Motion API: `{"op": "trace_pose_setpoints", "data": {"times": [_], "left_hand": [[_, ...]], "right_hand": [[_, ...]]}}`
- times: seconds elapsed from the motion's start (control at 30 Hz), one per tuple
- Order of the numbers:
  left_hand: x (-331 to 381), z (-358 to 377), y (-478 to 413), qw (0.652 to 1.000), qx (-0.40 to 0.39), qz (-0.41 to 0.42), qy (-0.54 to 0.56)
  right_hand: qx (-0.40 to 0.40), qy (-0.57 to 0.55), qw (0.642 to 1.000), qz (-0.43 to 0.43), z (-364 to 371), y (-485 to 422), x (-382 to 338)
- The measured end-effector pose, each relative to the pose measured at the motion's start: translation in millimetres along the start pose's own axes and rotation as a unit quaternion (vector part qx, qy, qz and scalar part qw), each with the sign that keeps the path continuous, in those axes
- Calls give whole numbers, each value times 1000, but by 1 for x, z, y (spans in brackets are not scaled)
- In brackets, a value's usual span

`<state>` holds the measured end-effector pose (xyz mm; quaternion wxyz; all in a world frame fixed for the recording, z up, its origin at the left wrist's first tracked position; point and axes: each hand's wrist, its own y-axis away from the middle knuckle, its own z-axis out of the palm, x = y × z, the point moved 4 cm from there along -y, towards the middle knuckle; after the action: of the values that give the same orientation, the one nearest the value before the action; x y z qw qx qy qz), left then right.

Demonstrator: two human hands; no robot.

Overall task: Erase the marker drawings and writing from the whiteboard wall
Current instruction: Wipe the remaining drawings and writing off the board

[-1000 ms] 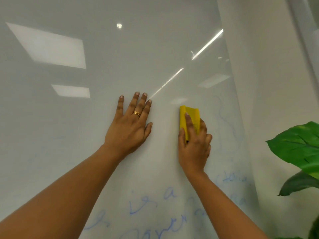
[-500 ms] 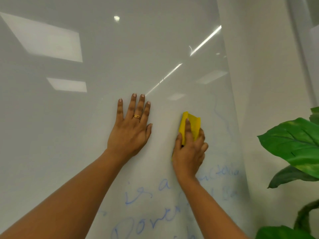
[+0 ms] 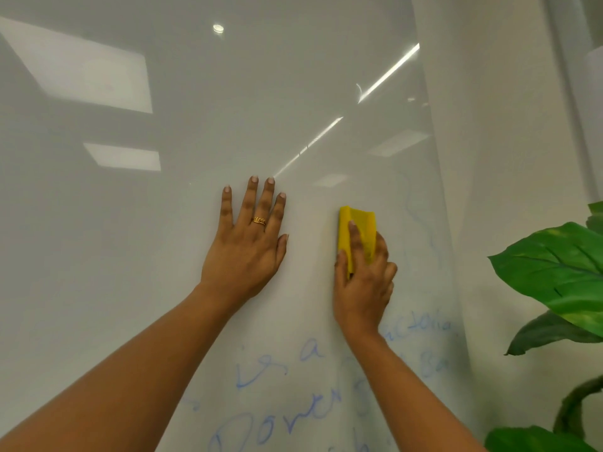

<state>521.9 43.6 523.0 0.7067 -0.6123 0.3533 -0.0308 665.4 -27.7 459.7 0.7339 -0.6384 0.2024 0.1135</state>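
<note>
The glossy whiteboard wall (image 3: 195, 93) fills most of the view. My left hand (image 3: 248, 246) lies flat on it with fingers spread and a gold ring on one finger. To its right, my right hand (image 3: 362, 278) holds a yellow cloth (image 3: 357, 233) against the board, thumb on the cloth's left edge and fingers over its back. Blue marker writing (image 3: 280, 415) runs across the board below both hands, partly hidden by my right forearm. A faint blue smeared line (image 3: 421, 220) stands to the right of the cloth.
The board's right edge meets a plain white wall (image 3: 496, 158). A plant with large green leaves (image 3: 561, 272) juts in from the right, close to my right arm. Ceiling lights reflect in the board's upper part.
My right hand dipped with the cloth and tilted it, then came back upright at about the same spot. My left hand stayed flat on the board. The view shifted slightly.
</note>
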Motion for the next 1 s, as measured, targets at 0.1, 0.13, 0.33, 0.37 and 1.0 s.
{"op": "trace_pose_setpoints", "data": {"times": [0.1,0.13,0.33,0.37,1.0], "left_hand": [[1,0,0,1000,7,-2,3],[1,0,0,1000,9,-1,2],[2,0,0,1000,15,1,1],[2,0,0,1000,14,1,-1],[3,-4,-3,1000,-8,3,6]], "right_hand": [[-7,4,998,65,-3,-18,30],[-16,10,996,91,-3,-23,40],[-21,-6,978,207,-3,-41,77],[-22,-10,976,218,-2,-41,77],[-76,-1,997,-4,11,-61,-66]]}}
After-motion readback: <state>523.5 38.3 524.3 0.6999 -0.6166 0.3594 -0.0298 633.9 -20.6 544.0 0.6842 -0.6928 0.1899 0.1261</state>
